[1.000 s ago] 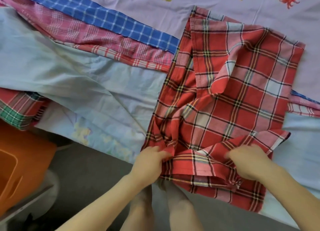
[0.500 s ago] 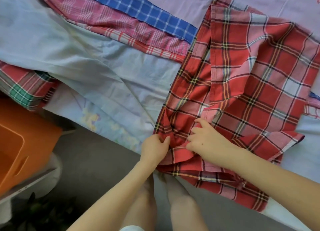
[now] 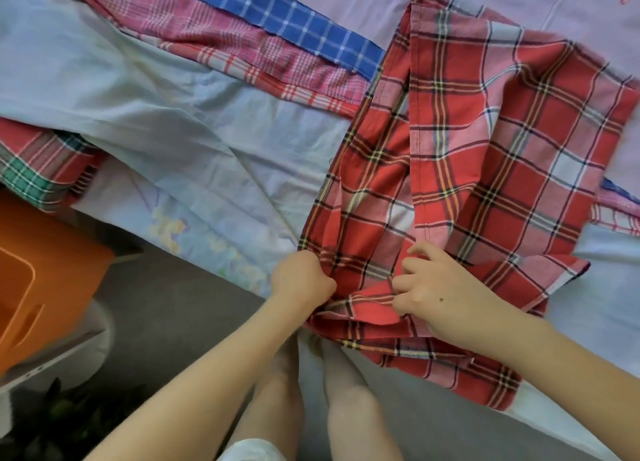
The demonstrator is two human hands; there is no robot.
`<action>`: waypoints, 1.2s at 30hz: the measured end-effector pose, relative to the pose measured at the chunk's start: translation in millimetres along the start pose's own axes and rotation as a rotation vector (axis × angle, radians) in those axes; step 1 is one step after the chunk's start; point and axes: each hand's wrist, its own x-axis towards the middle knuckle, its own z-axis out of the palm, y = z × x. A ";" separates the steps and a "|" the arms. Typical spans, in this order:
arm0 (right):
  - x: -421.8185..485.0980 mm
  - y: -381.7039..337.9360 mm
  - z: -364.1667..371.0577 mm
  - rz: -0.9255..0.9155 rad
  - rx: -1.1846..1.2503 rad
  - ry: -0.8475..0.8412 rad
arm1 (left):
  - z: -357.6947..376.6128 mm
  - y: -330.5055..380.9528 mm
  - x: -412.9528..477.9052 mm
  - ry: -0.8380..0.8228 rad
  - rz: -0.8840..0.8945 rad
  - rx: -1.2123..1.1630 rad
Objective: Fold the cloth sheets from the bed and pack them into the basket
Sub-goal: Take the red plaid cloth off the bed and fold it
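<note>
A red plaid cloth [image 3: 491,142] lies rumpled and partly folded on the bed, its near edge hanging over the bed's side. My left hand [image 3: 301,279] grips the cloth's near left corner in a fist. My right hand [image 3: 440,289] is just to the right, fingers curled, pinching a fold of the same cloth. An orange basket [image 3: 45,277] stands on the floor at the lower left, only part of it in view.
More cloths lie across the bed: a pale blue sheet [image 3: 114,90], a pink check cloth [image 3: 207,35], a blue check cloth [image 3: 298,28], and a red-green plaid one [image 3: 38,170] at the left edge. The lilac bedsheet [image 3: 536,3] is beneath. Grey floor [image 3: 166,322] lies below.
My right hand moved left from the cloth's near right edge to close beside my left hand and gathered a fold. The view shifted slightly down and left.
</note>
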 end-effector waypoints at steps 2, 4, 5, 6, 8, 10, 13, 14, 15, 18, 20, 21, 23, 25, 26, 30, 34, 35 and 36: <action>-9.0 2.2 0.5 0.013 -0.011 0.011 | -18.0 -14.7 3.3 -0.036 0.002 -0.088; -12.7 1.3 -1.7 0.015 0.009 0.053 | -31.5 -24.0 9.8 0.019 0.009 0.045; -13.8 -0.4 -2.8 0.017 0.021 0.084 | -34.7 -23.2 12.0 0.104 0.062 0.164; -13.5 -2.2 -4.9 0.016 0.033 0.116 | -36.2 -19.2 12.8 0.193 0.167 0.201; -12.1 -5.0 -9.5 0.023 0.052 0.176 | -33.7 -3.8 14.1 0.204 0.510 0.115; -11.1 -4.4 -13.6 0.035 0.072 0.217 | -29.5 12.1 10.5 -0.047 0.693 0.005; -10.8 6.1 -20.9 0.081 0.119 0.234 | -17.9 28.3 2.7 -0.543 0.528 0.018; -11.4 10.7 -23.2 0.101 0.136 0.234 | -14.0 30.2 -2.2 -0.610 0.453 0.053; -13.0 14.4 -25.6 0.117 0.151 0.225 | -9.7 26.4 -3.1 -0.627 0.408 0.118; -19.0 20.3 -27.9 0.137 0.203 0.189 | -10.2 3.2 -11.9 -0.682 0.274 0.019; -24.8 19.9 -27.6 0.152 0.220 0.185 | -13.9 -7.7 -15.0 -0.652 0.263 -0.038; -27.0 18.9 -27.3 0.158 0.215 0.188 | -14.5 -11.4 -13.2 -0.601 0.261 -0.042; -32.4 15.7 -27.8 0.174 0.199 0.205 | -13.1 -12.0 -11.7 -0.513 0.272 -0.021; -37.3 14.1 -27.4 0.236 0.176 0.262 | -13.3 -10.6 -11.9 -0.510 0.246 -0.092; -37.4 15.1 -26.0 0.293 0.170 0.312 | -15.1 -11.6 -13.5 -0.535 0.225 -0.190; -24.6 30.3 -12.7 0.632 0.334 0.527 | -18.8 -23.1 -18.7 -0.463 0.138 -0.539; -50.8 37.4 22.4 0.908 0.478 0.250 | -10.5 -31.8 -27.5 -0.284 0.000 -0.660; -64.0 35.5 31.0 0.938 0.480 0.090 | -9.1 -34.1 -29.8 -0.265 -0.008 -0.678; -76.7 32.2 38.9 0.949 0.479 -0.071 | -7.6 -36.8 -32.2 -0.248 -0.006 -0.694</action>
